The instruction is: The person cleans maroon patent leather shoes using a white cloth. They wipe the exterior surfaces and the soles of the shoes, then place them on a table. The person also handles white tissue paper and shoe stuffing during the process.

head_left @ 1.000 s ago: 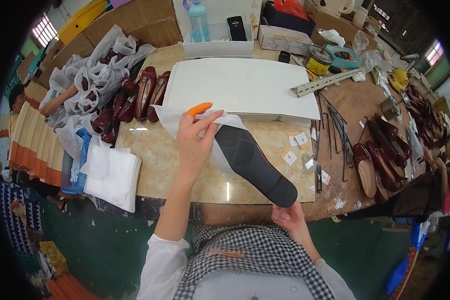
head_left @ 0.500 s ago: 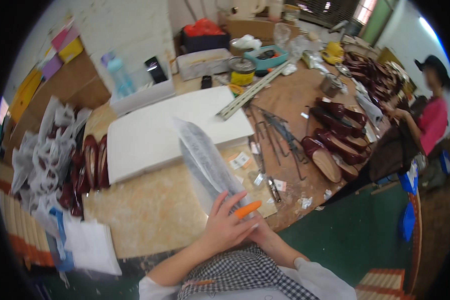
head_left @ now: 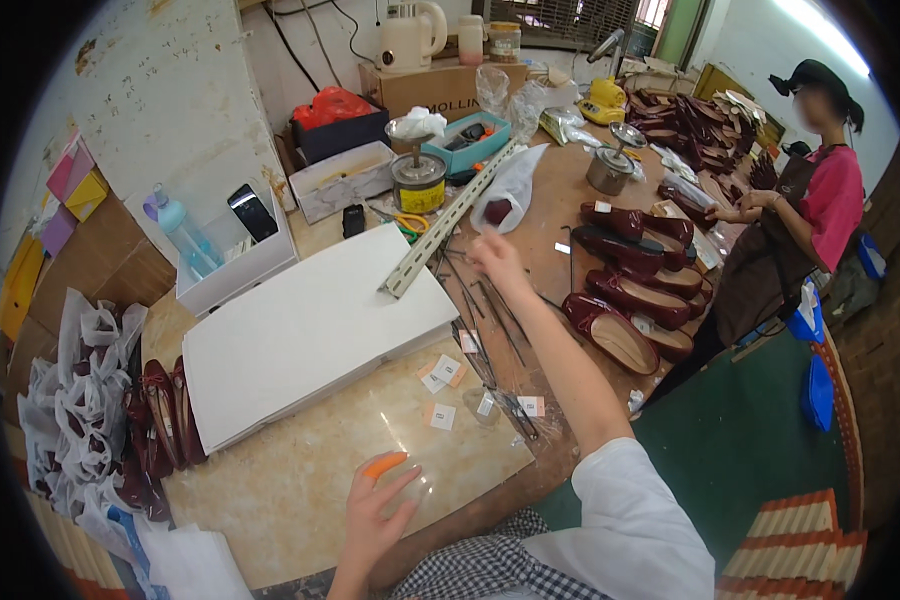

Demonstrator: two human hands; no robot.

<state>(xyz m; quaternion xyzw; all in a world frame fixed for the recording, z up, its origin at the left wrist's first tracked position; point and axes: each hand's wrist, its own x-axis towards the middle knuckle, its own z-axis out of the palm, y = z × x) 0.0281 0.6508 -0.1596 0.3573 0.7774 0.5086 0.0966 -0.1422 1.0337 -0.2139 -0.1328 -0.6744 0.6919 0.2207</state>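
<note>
A translucent white bag [head_left: 521, 181] with a dark red thing at its near end lies beside the slotted metal bar. My right hand [head_left: 498, 262] reaches out just short of the bag, its fingers partly curled and blurred; whether they touch the bag is hard to tell. Low over the near table edge, my left hand [head_left: 378, 505] holds nothing, fingers apart, an orange cover on one finger. Small white tags [head_left: 444, 372] lie between my hands, close to a pair of tweezers-like metal tools [head_left: 515, 415]. A white board [head_left: 315, 335] lies left of them.
Dark red shoes [head_left: 610, 330] stand on the right, with a co-worker [head_left: 810, 200] beyond. Left are more shoes [head_left: 160, 410] and plastic-bagged ones [head_left: 85, 400]. The slotted bar [head_left: 450, 220] overlaps the board. Thin metal rods [head_left: 490, 310] and lidded tins [head_left: 417, 185] lie farther back.
My hands, together on a translucent bag before, are now apart. The right has stretched far forward; the left has dropped nearer the table edge. A bag now lies by the metal bar.
</note>
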